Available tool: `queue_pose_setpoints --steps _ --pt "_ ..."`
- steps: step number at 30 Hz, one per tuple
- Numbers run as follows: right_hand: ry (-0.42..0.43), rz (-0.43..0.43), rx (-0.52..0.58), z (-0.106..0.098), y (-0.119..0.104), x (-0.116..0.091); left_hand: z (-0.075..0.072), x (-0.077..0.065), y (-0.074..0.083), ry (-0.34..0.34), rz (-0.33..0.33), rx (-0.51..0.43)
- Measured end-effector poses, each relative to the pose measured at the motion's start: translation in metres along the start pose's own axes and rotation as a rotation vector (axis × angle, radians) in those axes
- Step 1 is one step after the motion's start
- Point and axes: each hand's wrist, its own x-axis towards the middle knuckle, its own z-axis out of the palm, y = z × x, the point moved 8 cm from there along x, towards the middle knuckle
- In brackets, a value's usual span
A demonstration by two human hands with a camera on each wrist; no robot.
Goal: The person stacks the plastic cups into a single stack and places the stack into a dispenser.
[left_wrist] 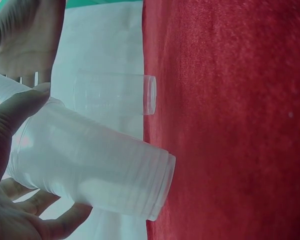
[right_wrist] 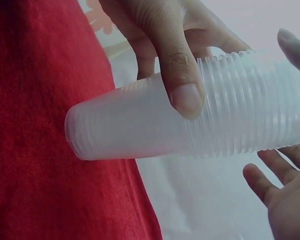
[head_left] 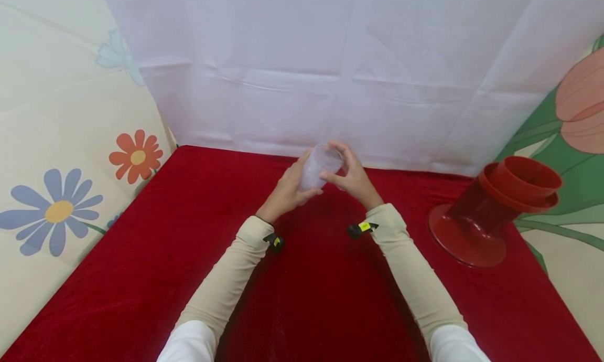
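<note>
A stack of clear plastic cups (head_left: pixel 315 174) is tilted above the red cloth, bases downward and rims up. My left hand (head_left: pixel 291 186) grips the stack around its side; its thumb presses on the cups (right_wrist: pixel 140 120) in the right wrist view. Around the rim end is my right hand (head_left: pixel 351 174), thumb and fingers spread apart on either side of the rims. Its fingers (right_wrist: pixel 262 182) show just beside the cups. One single clear cup (left_wrist: pixel 110 94) stands on the cloth beyond the stack in the left wrist view; the hands and stack hide it in the head view.
A red cloth (head_left: pixel 141 257) covers the table. At the right stands a red tube with a round flared base (head_left: pixel 464 236) and a wide collar near its top. A white sheet (head_left: pixel 292 63) hangs behind the table, and flower-printed cloth (head_left: pixel 56 115) hangs at both sides.
</note>
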Motion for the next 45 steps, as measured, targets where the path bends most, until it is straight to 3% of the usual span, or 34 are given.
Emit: queue_pose_setpoints --steps 13,20,29,35,45 --pt "0.0 -0.016 -0.042 -0.005 0.011 -0.003 0.001 -0.001 0.0 -0.013 -0.006 -0.001" --pt "-0.002 0.034 -0.048 -0.006 0.012 -0.002 0.002 -0.001 0.0 -0.015 -0.008 -0.006" --pt "0.004 0.059 -0.06 0.0 -0.016 -0.008 0.002 -0.001 0.0 -0.013 -0.016 -0.004" --pt "0.031 0.038 -0.057 -0.003 -0.016 -0.008 0.002 -0.002 0.0 -0.008 -0.008 -0.004" --pt "0.043 0.033 -0.054 -0.016 0.014 0.0 0.002 -0.001 0.0 -0.013 -0.005 -0.009"
